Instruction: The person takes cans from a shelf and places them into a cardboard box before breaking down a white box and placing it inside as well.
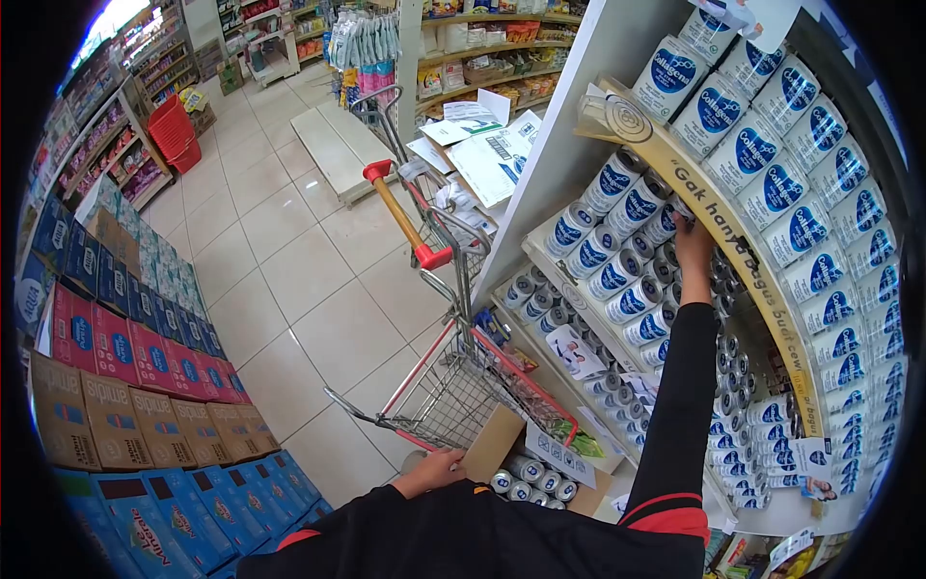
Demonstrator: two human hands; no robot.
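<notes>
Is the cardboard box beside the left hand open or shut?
The box is open: a brown flap stands away from the opening, and cans show inside.

Right hand (pixel 693 246) in among blue-and-white cans (pixel 617 277) on shelf (pixel 557 272), below curved yellow sign (pixel 721 210); grip hidden. Left hand (pixel 432 473) at flap of open carton (pixel 494 444), cans inside. Wire shopping cart (pixel 463 386) just beside carton. Stacked boxes (pixel 121 420) along left, tiled floor (pixel 299 323) between.

"Shelf cans (pixel 633 302)?"
"White, with blue emblems."
"The trolley handle (pixel 400 217)?"
"Orange-yellow between red ends."
"And the sleeve (pixel 678 396)?"
"Black, with red bands."
"Boxed cans (pixel 528 468)?"
"Silvery tops, it seems; they're small."
</notes>
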